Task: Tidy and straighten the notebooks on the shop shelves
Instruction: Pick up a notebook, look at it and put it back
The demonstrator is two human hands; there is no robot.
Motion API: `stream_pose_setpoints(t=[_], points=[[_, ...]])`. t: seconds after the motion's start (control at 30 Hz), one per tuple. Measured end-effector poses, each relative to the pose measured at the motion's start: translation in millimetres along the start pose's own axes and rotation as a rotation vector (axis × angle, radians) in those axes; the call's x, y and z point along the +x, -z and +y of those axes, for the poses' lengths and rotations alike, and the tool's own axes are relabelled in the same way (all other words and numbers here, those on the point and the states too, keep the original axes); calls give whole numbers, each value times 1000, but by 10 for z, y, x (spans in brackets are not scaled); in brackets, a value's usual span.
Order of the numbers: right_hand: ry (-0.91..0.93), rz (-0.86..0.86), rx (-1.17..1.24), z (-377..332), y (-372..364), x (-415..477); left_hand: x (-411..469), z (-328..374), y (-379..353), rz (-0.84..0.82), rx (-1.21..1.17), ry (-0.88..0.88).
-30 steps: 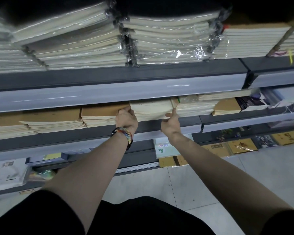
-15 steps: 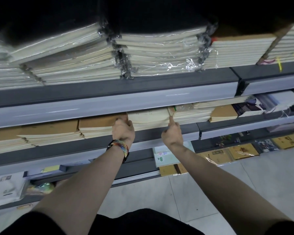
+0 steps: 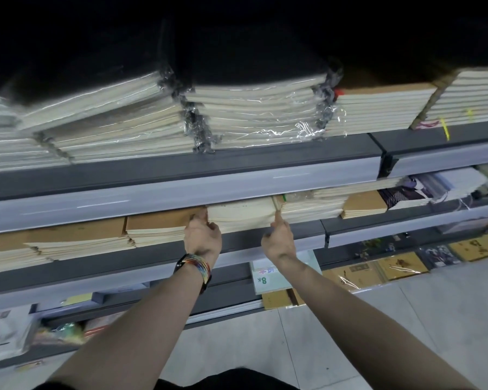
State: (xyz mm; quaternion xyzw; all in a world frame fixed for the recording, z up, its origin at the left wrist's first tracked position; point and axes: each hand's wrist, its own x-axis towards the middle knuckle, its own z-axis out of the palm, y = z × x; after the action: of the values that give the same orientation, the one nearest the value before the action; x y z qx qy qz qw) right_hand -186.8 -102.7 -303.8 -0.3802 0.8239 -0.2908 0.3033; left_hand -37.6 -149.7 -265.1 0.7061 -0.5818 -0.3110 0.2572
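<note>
So the left hand (image 3: 204,239), with a rainbow wristband (image 3: 199,266), had its fingers curled onto the left edge of the cream notebook stack (image 3: 241,216). The right hand (image 3: 279,242) poked one straight index finger (image 3: 278,219) against the stack's right edge, the other fingers tucked in. That stack lay flat on the middle shelf (image 3: 124,260) between both hands, with brown-covered notebooks (image 3: 158,220) touching it just left of the left hand and plastic-wrapped bundles (image 3: 254,116) on the upper shelf (image 3: 237,161) above both hands.
</note>
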Motion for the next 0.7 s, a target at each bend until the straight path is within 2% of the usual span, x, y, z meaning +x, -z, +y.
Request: stream_pose_setpoints(t=[0.4, 0.7], points=[[-49, -14, 139, 50, 51, 122, -48, -55, -24, 6, -2, 44], [17, -39, 100, 84, 61, 110, -73, -26, -70, 36, -2, 72]])
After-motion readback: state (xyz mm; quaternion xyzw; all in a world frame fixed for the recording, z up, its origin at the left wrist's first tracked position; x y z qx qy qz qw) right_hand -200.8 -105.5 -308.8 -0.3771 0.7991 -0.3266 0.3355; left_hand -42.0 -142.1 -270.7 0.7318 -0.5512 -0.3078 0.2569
